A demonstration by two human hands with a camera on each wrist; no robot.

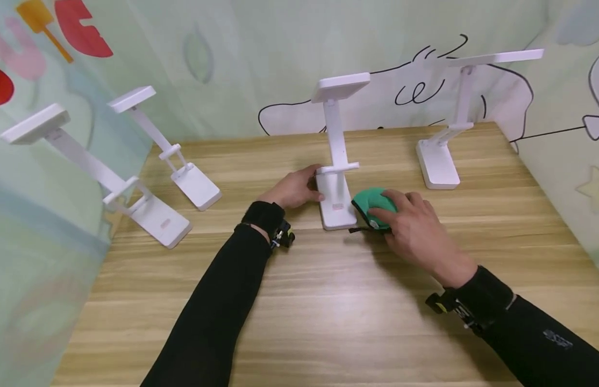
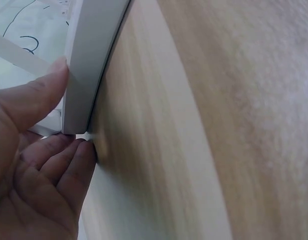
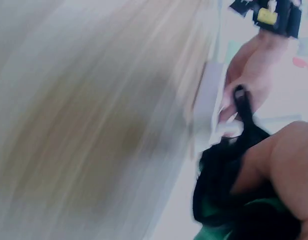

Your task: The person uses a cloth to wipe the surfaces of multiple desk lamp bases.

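Observation:
A white desk lamp (image 1: 336,137) stands upright in the middle of the wooden table, its head tilted over a flat rectangular base. My left hand (image 1: 293,188) grips the rear left edge of that base (image 2: 84,75), thumb on one side and fingers curled at the other. In my right hand (image 1: 418,228) is a green, rounded padded pouch (image 1: 377,201) with black trim and a short black strap (image 3: 243,107). It is held just right of the lamp base; whether they touch I cannot tell. The pouch's inside is mostly hidden by the fingers.
Two more white lamps, a near one (image 1: 156,217) and a far one (image 1: 198,185), stand on the left of the table (image 1: 299,322). Another lamp (image 1: 439,164) stands at the back right. A printed curtain (image 1: 232,64) hangs behind and along both sides.

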